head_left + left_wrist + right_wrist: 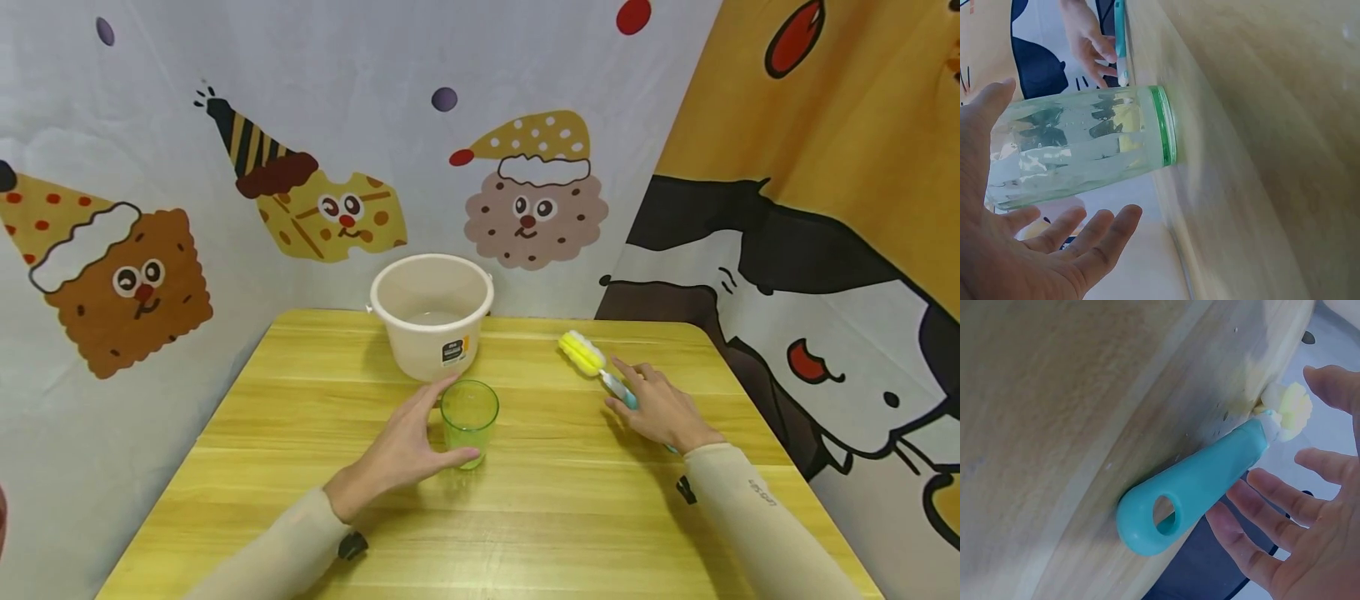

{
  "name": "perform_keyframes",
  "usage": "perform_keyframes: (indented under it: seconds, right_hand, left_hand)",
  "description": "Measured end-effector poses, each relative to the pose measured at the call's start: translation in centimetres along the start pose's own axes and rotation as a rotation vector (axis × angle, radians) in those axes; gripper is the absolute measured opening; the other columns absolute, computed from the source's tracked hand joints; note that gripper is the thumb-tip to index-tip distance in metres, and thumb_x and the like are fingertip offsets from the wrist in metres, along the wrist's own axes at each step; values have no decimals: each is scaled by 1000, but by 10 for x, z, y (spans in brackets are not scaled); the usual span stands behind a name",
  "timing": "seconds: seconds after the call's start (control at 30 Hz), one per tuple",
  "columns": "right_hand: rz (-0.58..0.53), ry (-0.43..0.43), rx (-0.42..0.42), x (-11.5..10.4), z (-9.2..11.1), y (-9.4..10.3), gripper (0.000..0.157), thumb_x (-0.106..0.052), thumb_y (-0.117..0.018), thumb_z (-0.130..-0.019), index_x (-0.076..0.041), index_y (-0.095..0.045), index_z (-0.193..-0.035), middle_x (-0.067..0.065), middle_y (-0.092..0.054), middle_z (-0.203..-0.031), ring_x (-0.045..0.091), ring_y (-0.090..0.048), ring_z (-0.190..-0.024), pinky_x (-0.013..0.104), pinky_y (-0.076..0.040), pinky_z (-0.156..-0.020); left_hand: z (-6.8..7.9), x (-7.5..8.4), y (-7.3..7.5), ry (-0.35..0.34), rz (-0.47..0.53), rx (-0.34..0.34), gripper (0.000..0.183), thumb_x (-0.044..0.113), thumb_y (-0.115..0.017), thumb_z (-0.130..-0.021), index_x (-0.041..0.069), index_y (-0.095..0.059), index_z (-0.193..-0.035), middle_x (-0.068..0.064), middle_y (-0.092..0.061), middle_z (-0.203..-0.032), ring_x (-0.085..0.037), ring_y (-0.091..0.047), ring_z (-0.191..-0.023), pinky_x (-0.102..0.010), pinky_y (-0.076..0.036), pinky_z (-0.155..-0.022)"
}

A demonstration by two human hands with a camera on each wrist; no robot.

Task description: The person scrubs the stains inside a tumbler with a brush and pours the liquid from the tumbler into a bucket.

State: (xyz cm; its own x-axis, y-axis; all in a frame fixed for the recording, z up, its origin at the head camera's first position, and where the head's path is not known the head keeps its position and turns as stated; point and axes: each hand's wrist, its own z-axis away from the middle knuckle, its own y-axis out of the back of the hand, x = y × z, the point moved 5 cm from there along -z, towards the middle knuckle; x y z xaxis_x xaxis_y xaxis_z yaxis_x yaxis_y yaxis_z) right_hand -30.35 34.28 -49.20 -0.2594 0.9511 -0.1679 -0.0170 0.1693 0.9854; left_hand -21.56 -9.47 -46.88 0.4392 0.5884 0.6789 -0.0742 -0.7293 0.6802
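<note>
Green cup [471,419]: upright, centre of frame
Left hand [405,440]: beside cup, fingers apart
Brush [619,390]: lying right of centre
Right hand [662,410]: beside brush, fingers apart

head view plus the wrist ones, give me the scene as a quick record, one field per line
surface: wood-grain table
cup: clear green, upright on the table, nearer the person than the bucket
bucket: off-white, upright near the far edge, label on its front
brush: yellow-and-white head, teal handle, lying on the table
left hand: spread around the cup's side, fingers not closed; contact unclear
right hand: open beside the brush handle; contact unclear
backdrop: cartoon-printed cloth
</note>
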Motion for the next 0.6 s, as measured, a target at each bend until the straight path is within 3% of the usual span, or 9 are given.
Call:
perform_keyframes:
  seconds: [0.2,0.43,0.6]
  right_hand:
    - [0,-7,-11,1,0,1,86,-54,-71,-115,-19,-34,-184,36,-56,-164,59,-67,-139,75,-66,-87]
    - [-14,-12,-20,-1,-2,2,85,-52,-71,-115,-16,-35,-184,37,-56,-165,58,-70,-134,75,-66,-82]
    - [-7,-13,-26,2,-4,-1,85,-51,-72,-115,-15,-36,-183,37,-57,-164,59,-71,-132,72,-66,-79]
  left_hand:
    - [-2,0,-4,-1,22,5,118,56,-103,-87,17,-41,-180,-12,-52,-182,-39,-61,-160,-65,-55,-128]
    - [-5,0,-7,15,57,11,112,45,-108,-84,22,-46,-175,-7,-64,-170,-35,-67,-151,-62,-58,-124]
    - [-7,-1,-9,22,70,11,111,46,-108,-83,18,-49,-173,-7,-69,-163,-35,-71,-147,-61,-60,-121]
